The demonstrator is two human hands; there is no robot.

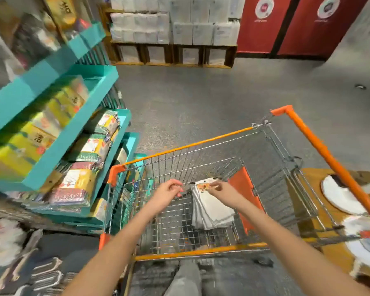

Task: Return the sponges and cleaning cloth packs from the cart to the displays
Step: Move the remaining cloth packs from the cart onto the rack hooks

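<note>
Inside the cart, the right hand pinches the orange label at the top of a white cleaning cloth pack, which hangs down against the wire basket floor. The left hand hovers over the cart's near left part, its fingers loosely curled around nothing. Left of the cart, the teal display shelves hold sponge packs.

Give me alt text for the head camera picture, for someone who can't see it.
A person's right hand pinches the label of a white cleaning cloth pack inside an orange-rimmed wire cart, the left hand loosely curled beside it, holding nothing. Teal display shelves with sponge packs stand to the cart's left.
</note>
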